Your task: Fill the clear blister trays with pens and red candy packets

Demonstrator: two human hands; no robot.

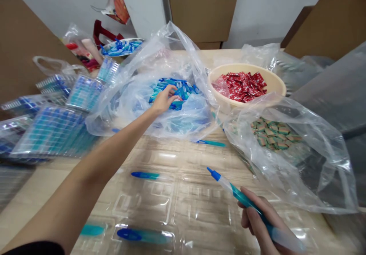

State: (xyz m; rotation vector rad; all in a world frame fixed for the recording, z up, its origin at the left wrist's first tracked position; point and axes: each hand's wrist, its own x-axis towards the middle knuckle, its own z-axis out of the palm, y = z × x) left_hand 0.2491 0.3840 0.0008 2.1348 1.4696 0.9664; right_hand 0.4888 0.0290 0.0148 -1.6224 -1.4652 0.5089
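My left hand (pixel 163 99) reaches forward into a clear plastic bag (pixel 148 71) and its fingers curl over a heap of blue and teal pens (pixel 183 89). Whether it grips one I cannot make out. My right hand (pixel 259 218) is closed on a teal pen with a blue tip (pixel 228 186), held slanted above a clear plastic blister tray (pixel 160 205) on the wooden table. A few pens lie in the tray's slots, among them a blue one (pixel 144 175) and another at the near edge (pixel 141 235).
A beige bowl (pixel 274 81) of red packets stands at the back right. A clear bag of green and tan packets (pixel 273 133) lies to the right. Stacks of filled blister trays (pixel 54 129) sit at the left. Cardboard boxes (pixel 203 7) stand behind.
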